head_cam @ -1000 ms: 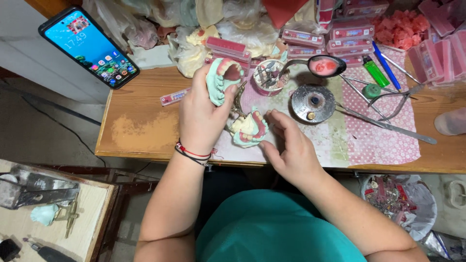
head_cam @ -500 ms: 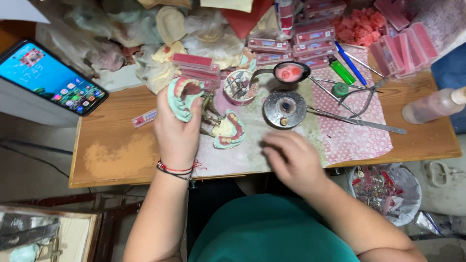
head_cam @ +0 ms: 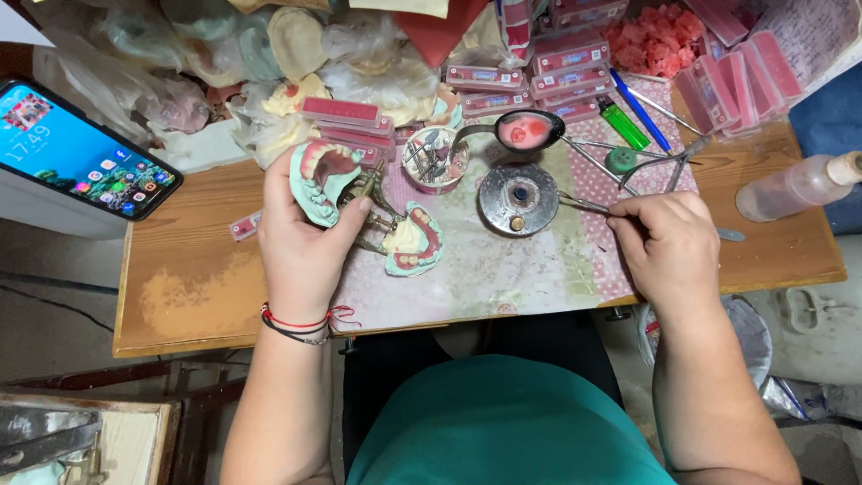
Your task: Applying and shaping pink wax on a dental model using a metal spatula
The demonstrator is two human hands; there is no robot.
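Nearest is the person's green top, and both bare arms reach out from it over the wooden counter (head_cam: 180, 296). A thin, worn sheet with small pink patterns (head_cam: 503, 269) covers the middle of the counter, likely to keep the wood clean.

The left hand (head_cam: 301, 238) is curled around a mint-green tooth model (head_cam: 319, 175). The model looks hard and chalky, shaped like a horseshoe, with pink wax gums and a row of small pale teeth. It is tipped up toward the person, likely so the teeth are easy to see. It sits in a metal hinge frame (head_cam: 373, 211). The other half of the model (head_cam: 413, 238) lies flat on the sheet, just right of that hand.

The right hand (head_cam: 664, 238) is closed in a pinch on a thin metal tool (head_cam: 584, 205). The tool's tip points left and reaches the rim of a round, dark metal burner (head_cam: 519, 199), maybe to warm it.

A little farther stand a small cup full of metal tools (head_cam: 435, 162) and a spoon with soft pink wax (head_cam: 525, 130) in its bowl. A green lighter (head_cam: 624, 124) lies to the right. A clear plastic bottle (head_cam: 799, 184) lies at the right edge.

Farthest back are stacks of flat pink boxes (head_cam: 575, 63), pale plaster casts in crinkly bags (head_cam: 296, 40), and a phone with a lit screen (head_cam: 81, 153) on the far left.
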